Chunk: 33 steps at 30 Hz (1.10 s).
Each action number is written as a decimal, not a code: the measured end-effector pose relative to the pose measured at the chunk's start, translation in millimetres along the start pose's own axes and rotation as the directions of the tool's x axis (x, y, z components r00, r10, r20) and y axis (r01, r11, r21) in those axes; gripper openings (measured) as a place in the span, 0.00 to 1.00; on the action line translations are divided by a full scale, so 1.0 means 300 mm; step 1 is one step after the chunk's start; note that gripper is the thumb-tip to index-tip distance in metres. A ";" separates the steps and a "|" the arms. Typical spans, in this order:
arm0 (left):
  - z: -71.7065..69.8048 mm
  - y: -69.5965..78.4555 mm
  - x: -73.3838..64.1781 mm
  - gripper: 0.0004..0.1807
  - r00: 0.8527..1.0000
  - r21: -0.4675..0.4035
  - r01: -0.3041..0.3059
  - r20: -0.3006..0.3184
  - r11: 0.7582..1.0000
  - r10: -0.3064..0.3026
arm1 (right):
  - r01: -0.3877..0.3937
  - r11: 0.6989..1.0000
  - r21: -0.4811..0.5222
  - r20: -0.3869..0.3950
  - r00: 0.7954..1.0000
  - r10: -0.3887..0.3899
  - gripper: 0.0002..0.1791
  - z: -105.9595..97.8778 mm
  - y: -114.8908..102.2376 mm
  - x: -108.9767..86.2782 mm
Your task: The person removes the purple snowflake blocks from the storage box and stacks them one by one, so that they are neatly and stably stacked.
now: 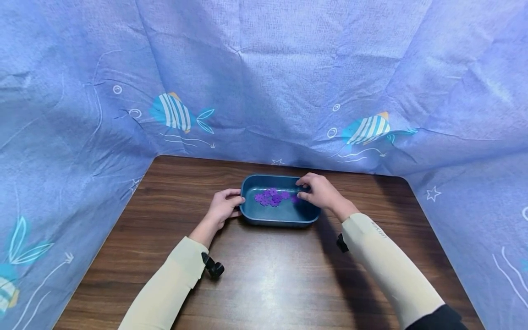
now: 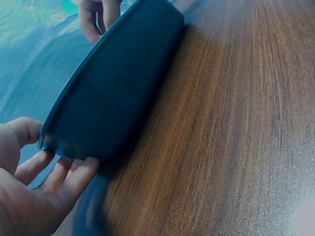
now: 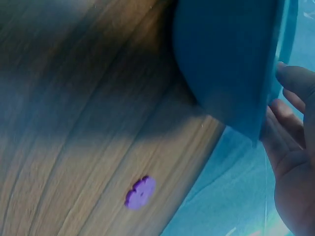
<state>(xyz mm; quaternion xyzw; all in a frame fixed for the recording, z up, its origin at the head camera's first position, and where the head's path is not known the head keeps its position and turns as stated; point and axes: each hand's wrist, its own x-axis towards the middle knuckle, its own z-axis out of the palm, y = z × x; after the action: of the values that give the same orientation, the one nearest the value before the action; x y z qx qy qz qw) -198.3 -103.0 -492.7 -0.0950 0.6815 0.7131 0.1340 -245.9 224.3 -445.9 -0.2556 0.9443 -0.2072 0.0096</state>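
A dark blue rectangular tub (image 1: 280,223) with rounded corners stands on the table. Several purple flower-shaped pieces (image 1: 271,197) lie on its bottom, and a blurred one shows just below my right fingertips. My left hand (image 1: 223,206) holds the tub's left end, thumb at the rim and fingers against the outer wall (image 2: 98,108). My right hand (image 1: 321,190) is over the right end, its thumb and fingers apart, with no piece visible between them. In the right wrist view, one purple flower piece (image 3: 140,192) lies on the table outside the tub.
The brown wood-grain table (image 1: 255,284) has its far edge shortly behind the tub. Blue cloth (image 1: 280,91) with printed fish hangs behind and on both sides. Black straps with small cameras (image 1: 213,266) sit on the wrists.
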 end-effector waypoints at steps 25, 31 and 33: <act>0.002 0.001 0.005 0.23 1.000 0.001 -0.001 -0.005 1.000 0.001 | -0.132 0.963 -0.236 0.225 0.956 0.186 0.11 0.078 -0.074 0.056; -0.002 -0.001 0.006 0.22 1.000 0.000 0.008 -0.004 1.000 -0.008 | -0.136 0.964 -0.229 0.245 0.950 0.193 0.08 0.090 -0.080 0.063; -0.003 -0.002 0.005 0.22 1.000 -0.002 0.008 -0.007 1.000 -0.008 | -0.134 0.965 -0.225 0.248 0.950 0.189 0.06 0.094 -0.080 0.064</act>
<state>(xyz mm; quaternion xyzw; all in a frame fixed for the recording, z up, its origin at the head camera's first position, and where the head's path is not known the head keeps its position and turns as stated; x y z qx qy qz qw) -199.6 -103.7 -493.8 -0.1004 0.6808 0.7130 0.1345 -247.7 185.2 -460.5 -0.2023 0.9684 -0.0708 0.1274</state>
